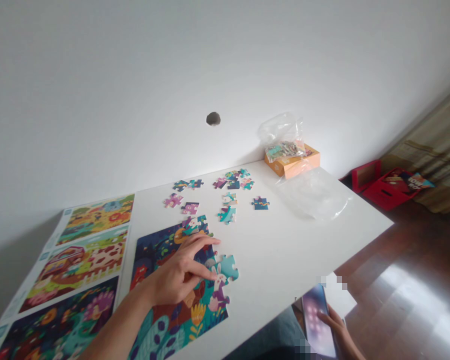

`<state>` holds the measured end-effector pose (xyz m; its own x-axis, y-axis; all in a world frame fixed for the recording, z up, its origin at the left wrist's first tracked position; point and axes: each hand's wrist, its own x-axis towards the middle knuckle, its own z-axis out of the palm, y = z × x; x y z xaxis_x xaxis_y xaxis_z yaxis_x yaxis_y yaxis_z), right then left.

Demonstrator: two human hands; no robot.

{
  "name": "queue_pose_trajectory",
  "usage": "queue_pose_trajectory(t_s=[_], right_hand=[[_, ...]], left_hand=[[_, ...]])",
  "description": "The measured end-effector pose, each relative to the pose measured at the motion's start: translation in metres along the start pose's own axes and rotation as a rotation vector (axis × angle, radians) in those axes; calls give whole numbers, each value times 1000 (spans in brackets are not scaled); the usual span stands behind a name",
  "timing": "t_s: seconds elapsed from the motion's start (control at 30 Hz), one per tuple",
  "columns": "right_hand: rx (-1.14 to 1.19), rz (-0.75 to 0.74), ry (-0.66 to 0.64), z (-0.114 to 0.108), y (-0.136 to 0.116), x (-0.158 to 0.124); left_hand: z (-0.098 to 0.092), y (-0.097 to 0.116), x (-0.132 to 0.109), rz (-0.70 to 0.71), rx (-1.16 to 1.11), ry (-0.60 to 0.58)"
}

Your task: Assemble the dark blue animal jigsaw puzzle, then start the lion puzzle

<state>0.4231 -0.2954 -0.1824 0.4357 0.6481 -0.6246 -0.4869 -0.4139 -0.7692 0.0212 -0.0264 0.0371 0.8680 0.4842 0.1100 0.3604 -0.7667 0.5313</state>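
My left hand [185, 265] lies over a partly assembled jigsaw puzzle [161, 320] with a dark, colourful animal picture. Its fingers are spread, and one fingertip touches the puzzle by a white rabbit [219, 275] near the right edge. Another finger stretches past that edge onto the white table. At the lower right, below the table edge, my right hand [339, 327] grips a smartphone [317, 320] with a lit screen, its thumb over the glass. Beyond the puzzle lie several loose puzzle pieces, among them a dark blue piece [261, 203], a purple piece [173, 200] and a teal-and-white piece [227, 215].
A sheet with three printed pictures [80, 257] lies at the left of the white table [270, 265]. At the back, a bag of pieces [285, 150] rests on an orange box [294, 167], beside an empty clear bag [318, 195]. A red box [388, 192] stands right, on the floor.
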Motion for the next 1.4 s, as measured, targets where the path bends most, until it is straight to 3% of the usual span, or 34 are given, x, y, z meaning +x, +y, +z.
queue_pose_trajectory(t_s=[0.17, 0.4, 0.57, 0.9, 1.17, 1.4], right_hand=[[-60, -63, 89, 10, -1, -3], [53, 56, -68, -6, 8, 6], [40, -14, -113, -2, 11, 5], [-145, -29, -39, 11, 5, 2], [59, 32, -110, 5, 10, 6], [89, 52, -162, 4, 10, 3]], left_hand=[[-1, 0, 1, 17, -6, 9], [-1, 1, -1, 1, 13, 1], [-1, 0, 0, -3, 12, -11], [0, 0, -1, -3, 21, 3], [0, -1, -1, -1, 21, -2], [0, -1, -1, -5, 3, -13]])
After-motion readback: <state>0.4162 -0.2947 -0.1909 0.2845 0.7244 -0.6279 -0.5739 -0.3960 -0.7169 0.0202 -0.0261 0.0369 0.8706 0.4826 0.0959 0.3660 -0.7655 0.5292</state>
